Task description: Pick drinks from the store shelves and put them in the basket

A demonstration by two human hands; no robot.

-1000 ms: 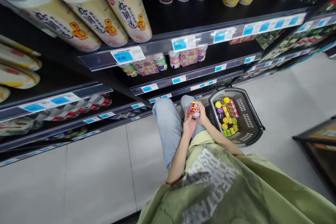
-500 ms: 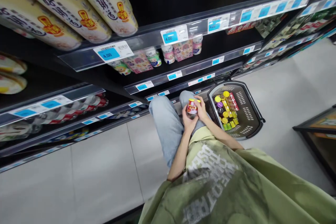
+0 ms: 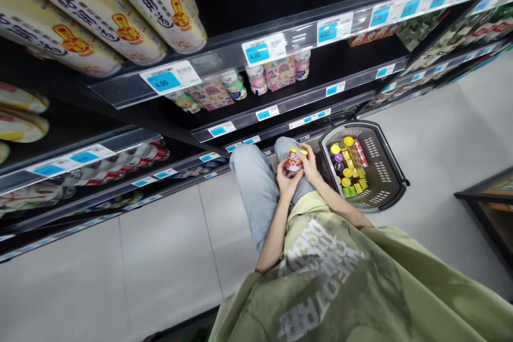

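Between my two hands, above my knees, is a small red can [image 3: 295,161] with a yellow lid and a printed label facing up. My left hand [image 3: 286,181] curls around its near, lower left side. My right hand [image 3: 310,164] grips it from the right, with fingers by the lid. Close to my right forearm stands a dark grey shopping basket [image 3: 375,200] on the floor. Inside it lie several small yellow, green, purple and black-topped items [image 3: 347,171] and a red strip-shaped pack [image 3: 360,153].
Store shelves [image 3: 296,21] with price tags run along the front and left. Large cream-coloured porridge containers [image 3: 148,0] stand on the upper left shelf. Small bottles and pink packs [image 3: 279,70] sit lower down. A dark-framed display stand [image 3: 481,206] is at right on the tiled floor [image 3: 168,256].
The can has been turned in my hands, so a different part of its label now shows. Both hands still hold it. The view has shifted slightly.
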